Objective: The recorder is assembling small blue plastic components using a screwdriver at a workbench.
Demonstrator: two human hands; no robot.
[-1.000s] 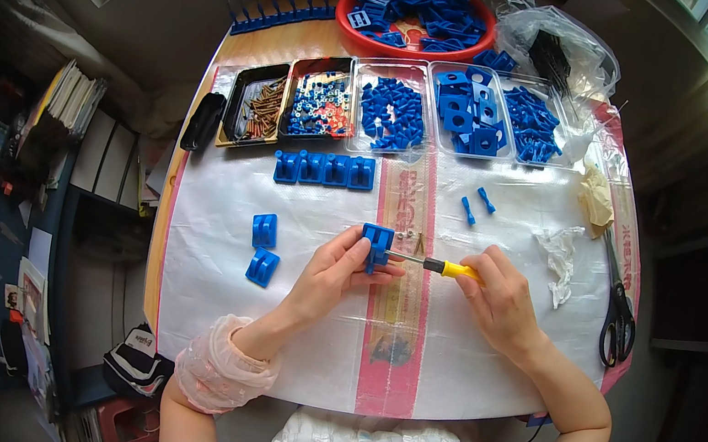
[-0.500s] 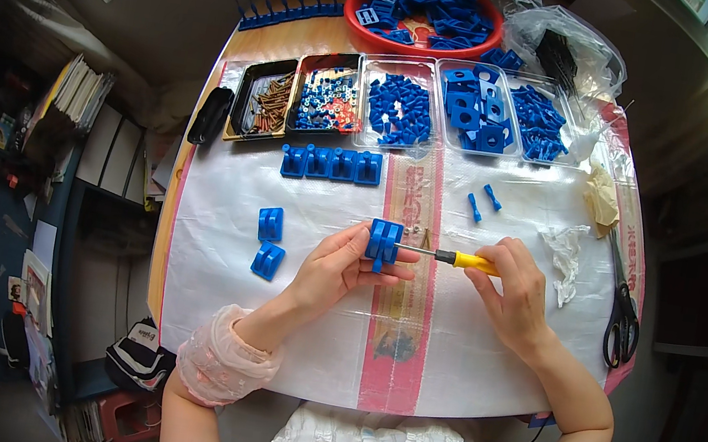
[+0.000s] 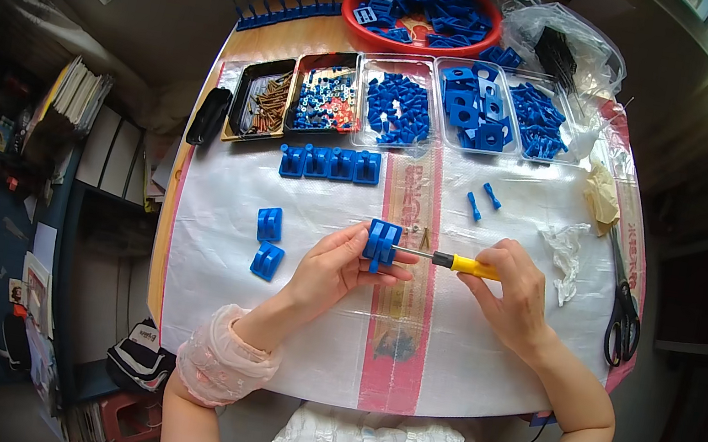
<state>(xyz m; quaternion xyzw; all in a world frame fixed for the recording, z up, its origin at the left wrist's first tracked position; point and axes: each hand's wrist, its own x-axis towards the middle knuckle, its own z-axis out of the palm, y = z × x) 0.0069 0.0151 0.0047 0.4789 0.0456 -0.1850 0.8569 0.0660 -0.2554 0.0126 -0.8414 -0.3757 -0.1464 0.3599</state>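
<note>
Near us, our left hand (image 3: 329, 271) grips the blue clip (image 3: 382, 242) steady so our right hand (image 3: 516, 295), wrapped around the yellow screwdriver (image 3: 456, 263), can poke it.

Red bowl (image 3: 358, 23) w/ blue parts at desk's (image 3: 261, 44) far edge; black scissors (image 3: 623, 319) rt of the grips; blue clips row (image 3: 331, 164) beyond.

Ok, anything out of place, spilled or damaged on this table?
Nothing spilled or broken. Only stray bits: two small blue pegs lie loose on the white sheet below the trays, and a crumpled scrap of clear plastic sits near the scissors.
</note>
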